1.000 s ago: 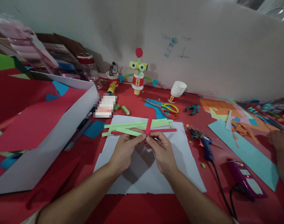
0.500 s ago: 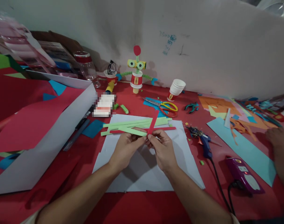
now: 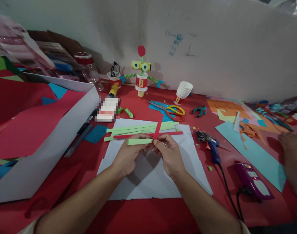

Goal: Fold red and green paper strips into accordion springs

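Observation:
My left hand [image 3: 129, 156] and my right hand [image 3: 169, 152] meet over a white sheet [image 3: 153, 175], fingers pinched together. Between them they hold a light green paper strip [image 3: 139, 141] lying level to the left and a red paper strip [image 3: 158, 125] standing up and away, crossed at the fingertips. Just beyond lie several loose green strips [image 3: 138, 129] and one long red strip [image 3: 170, 133] on the sheet.
A blue glue gun [image 3: 213, 150] with a black cord and a purple plug box [image 3: 253, 180] lie to the right. Yellow-handled scissors [image 3: 174, 111], stacked paper cups [image 3: 184, 91] and a paper-cup robot figure [image 3: 141, 76] stand behind. Another person's hand [image 3: 291, 146] rests at far right. Large paper sheets [image 3: 41, 143] lie left.
The green strip has swung from slanting to level, pointing left. The red strip stays upright. Both hands shifted slightly left.

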Motion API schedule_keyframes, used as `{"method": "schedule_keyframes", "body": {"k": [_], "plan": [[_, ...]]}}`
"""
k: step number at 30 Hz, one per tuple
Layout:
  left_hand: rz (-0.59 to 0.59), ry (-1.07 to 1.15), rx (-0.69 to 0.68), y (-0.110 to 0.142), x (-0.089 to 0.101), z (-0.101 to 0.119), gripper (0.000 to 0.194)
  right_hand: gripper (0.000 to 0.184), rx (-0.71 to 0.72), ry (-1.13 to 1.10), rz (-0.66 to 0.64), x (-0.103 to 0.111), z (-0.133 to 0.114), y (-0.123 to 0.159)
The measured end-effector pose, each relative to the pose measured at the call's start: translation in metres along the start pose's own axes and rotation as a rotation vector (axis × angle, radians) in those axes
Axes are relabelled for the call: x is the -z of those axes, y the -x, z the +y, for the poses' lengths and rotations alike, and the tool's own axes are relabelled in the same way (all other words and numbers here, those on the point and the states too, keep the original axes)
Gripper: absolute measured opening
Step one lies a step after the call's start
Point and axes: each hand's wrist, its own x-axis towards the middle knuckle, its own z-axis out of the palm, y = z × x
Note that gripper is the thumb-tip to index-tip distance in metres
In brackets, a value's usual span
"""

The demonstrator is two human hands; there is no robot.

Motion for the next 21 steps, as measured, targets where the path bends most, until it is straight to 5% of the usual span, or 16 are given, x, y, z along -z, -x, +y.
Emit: {"method": "schedule_keyframes", "body": {"k": [21], "plan": [[0.018,-0.003,0.02,0.001,-0.0004,-0.0005,0.018,0.024,-0.016,0.043,-0.01,0.0001,0.0008,-0.0006]]}}
